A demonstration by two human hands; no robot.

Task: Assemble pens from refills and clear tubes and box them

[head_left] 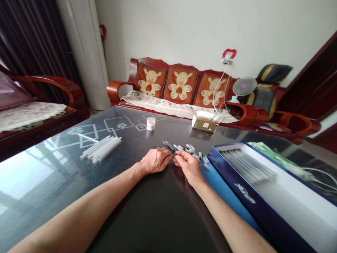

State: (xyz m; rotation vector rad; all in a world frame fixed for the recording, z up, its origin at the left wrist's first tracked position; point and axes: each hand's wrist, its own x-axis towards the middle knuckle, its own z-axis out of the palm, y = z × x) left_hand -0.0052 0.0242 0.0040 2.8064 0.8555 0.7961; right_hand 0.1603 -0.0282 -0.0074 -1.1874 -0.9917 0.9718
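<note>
My left hand [156,160] rests low over the dark table, its fingers bent together; what they hold, if anything, is hidden. Close beside it, my right hand [187,165] pinches a small dark piece between thumb and forefinger, too small to name. The fingertips of both hands nearly meet there. Just beyond them lies a loose pile of small clear and grey pen parts [193,150], with thin dark pointed pieces [167,144] at its left end. Off to the left lies a bundle of whitish translucent pen barrels [101,149], one of them apart from the rest.
On the right, an open blue box [237,186] holds a row of clear pens with dark ends [247,163]. Green-white packaging [276,154] lies behind it. A small white cup [151,124] and a gold tissue box [204,123] stand farther back, before a wooden sofa.
</note>
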